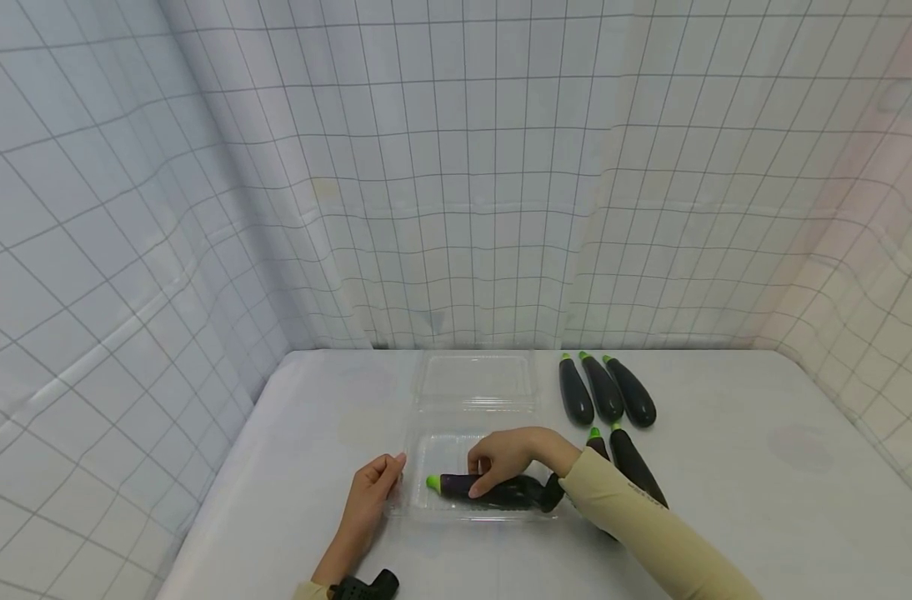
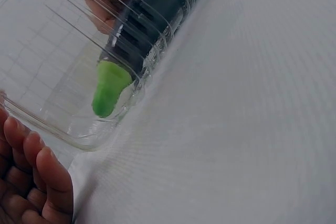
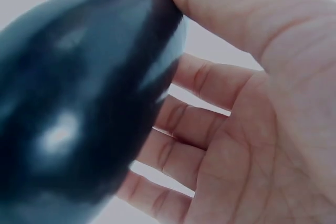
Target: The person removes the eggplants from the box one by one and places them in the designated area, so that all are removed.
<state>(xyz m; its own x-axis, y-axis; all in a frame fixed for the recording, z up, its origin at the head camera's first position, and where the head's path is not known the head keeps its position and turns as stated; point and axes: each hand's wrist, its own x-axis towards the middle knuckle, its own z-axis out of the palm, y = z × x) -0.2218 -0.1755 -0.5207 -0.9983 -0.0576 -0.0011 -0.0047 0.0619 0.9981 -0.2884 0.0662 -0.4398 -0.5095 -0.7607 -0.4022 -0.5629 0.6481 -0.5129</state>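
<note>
A dark purple eggplant with a green stem end (image 1: pixel 452 485) lies lengthwise over the front tray of a clear plastic clamshell container (image 1: pixel 444 446). My right hand (image 1: pixel 504 454) grips the eggplant from above, thumb on the near side. In the right wrist view, its thumb and fingers (image 3: pixel 205 77) curve round the glossy eggplant (image 3: pixel 84 103). The left hand (image 1: pixel 377 487) pinches the container's left edge. Curled fingertips of that hand (image 2: pixel 39 169) sit by the clear rim in the left wrist view, where the stem (image 2: pixel 110 87) shows through the ribbed wall.
The container's open lid (image 1: pixel 474 379) lies flat behind the tray. Three eggplants (image 1: pixel 602 390) stand in a row at the back right. Nearer, two more eggplants (image 1: pixel 634 465) are partly covered by the right sleeve (image 1: pixel 643 525). A white grid-patterned curtain (image 1: pixel 463 208) surrounds the white table (image 1: pixel 313 433).
</note>
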